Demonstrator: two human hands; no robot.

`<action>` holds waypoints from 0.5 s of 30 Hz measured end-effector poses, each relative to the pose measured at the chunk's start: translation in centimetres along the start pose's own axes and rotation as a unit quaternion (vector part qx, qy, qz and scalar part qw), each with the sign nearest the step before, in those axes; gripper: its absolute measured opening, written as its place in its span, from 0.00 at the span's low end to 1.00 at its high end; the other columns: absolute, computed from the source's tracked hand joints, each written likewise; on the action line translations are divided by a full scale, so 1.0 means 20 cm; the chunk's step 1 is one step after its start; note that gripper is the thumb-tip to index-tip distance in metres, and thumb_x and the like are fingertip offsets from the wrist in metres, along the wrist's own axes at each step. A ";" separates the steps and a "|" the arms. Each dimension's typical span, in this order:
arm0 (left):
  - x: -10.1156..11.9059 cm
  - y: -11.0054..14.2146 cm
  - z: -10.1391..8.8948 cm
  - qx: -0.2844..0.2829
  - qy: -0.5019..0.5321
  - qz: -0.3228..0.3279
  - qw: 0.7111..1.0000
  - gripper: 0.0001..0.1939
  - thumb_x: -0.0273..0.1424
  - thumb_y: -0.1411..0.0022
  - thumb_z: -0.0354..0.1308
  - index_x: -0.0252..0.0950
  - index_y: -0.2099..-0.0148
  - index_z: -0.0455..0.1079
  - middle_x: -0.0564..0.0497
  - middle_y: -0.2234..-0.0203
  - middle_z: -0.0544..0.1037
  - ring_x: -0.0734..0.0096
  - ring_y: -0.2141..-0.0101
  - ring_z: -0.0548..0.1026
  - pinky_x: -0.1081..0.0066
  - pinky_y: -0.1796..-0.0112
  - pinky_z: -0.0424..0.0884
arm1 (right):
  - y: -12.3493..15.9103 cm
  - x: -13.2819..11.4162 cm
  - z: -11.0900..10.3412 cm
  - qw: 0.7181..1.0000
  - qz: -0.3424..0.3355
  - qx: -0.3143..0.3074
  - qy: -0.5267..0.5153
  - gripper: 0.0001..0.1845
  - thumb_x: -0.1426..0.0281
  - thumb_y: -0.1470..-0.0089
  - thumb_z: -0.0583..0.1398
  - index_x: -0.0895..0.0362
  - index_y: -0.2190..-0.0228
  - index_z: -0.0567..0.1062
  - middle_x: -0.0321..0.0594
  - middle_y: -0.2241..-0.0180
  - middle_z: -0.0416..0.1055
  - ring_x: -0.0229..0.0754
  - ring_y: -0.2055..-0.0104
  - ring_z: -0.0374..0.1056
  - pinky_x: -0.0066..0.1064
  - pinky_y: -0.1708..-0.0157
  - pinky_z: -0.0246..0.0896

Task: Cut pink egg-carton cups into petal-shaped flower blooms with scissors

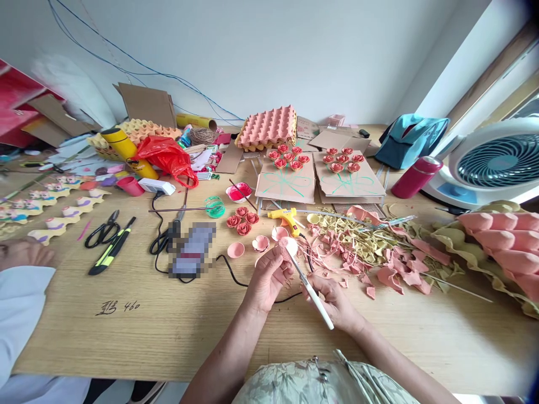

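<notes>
My left hand (pixel 267 278) pinches a small pink egg-carton cup (pixel 289 245) just above the wooden table. My right hand (pixel 332 300) grips white-handled scissors (pixel 314 294), whose blades point up-left and meet the cup's edge. Beside the hands lie cut pink cups (pixel 236 249), a split petal piece (pixel 261 243) and three finished red paper roses (pixel 243 220). A yellow glue gun (pixel 286 216) rests just beyond them. A heap of pink and yellowish carton scraps (pixel 370 247) spreads to the right.
Two cardboard sheets with roses and green stems (pixel 286 182) lie farther back, with a pink egg tray (pixel 267 128) behind. Black scissors (pixel 102 230) and a utility knife (pixel 112 252) sit left. A fan (pixel 492 160), a red bottle (pixel 416 177) and stacked cartons (pixel 505 235) stand right. Another person's white sleeve (pixel 19 314) is at left.
</notes>
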State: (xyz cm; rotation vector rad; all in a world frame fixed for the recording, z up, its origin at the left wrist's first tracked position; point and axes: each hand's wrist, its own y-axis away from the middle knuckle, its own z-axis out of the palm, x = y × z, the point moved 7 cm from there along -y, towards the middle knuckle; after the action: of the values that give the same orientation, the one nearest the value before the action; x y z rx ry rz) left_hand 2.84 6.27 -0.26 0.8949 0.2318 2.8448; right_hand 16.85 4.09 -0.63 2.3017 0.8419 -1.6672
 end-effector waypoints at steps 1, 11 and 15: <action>0.00 0.00 0.00 -0.003 -0.001 0.005 1.000 0.15 0.33 0.52 0.76 0.33 0.66 0.76 0.54 0.75 0.74 0.80 0.74 0.70 0.77 0.69 0.71 | 0.00 0.00 0.00 1.000 -0.001 0.002 0.005 0.20 0.55 0.37 0.58 0.56 0.74 0.68 0.34 0.77 0.63 0.37 0.74 0.58 0.29 0.73 0.52; 0.13 -0.02 -0.04 0.029 0.047 0.088 0.995 0.14 0.33 0.52 0.75 0.35 0.65 0.76 0.54 0.73 0.75 0.78 0.73 0.71 0.74 0.69 0.72 | 0.00 -0.01 0.05 0.997 0.039 -0.063 -0.010 0.13 0.61 0.42 0.60 0.55 0.73 0.67 0.36 0.73 0.66 0.40 0.70 0.60 0.31 0.68 0.55; 0.14 -0.02 -0.03 0.022 0.074 0.081 0.994 0.12 0.31 0.50 0.73 0.35 0.65 0.74 0.54 0.73 0.74 0.78 0.74 0.69 0.74 0.71 0.69 | -0.01 0.02 0.03 0.994 0.076 -0.051 -0.057 0.12 0.60 0.42 0.58 0.56 0.70 0.68 0.37 0.71 0.66 0.40 0.69 0.60 0.30 0.68 0.55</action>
State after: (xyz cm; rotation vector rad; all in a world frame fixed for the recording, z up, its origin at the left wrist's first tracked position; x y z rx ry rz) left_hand 0.22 7.17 0.74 0.7416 0.2521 3.0723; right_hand 16.39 4.06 -1.15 2.1235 0.6929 -1.6325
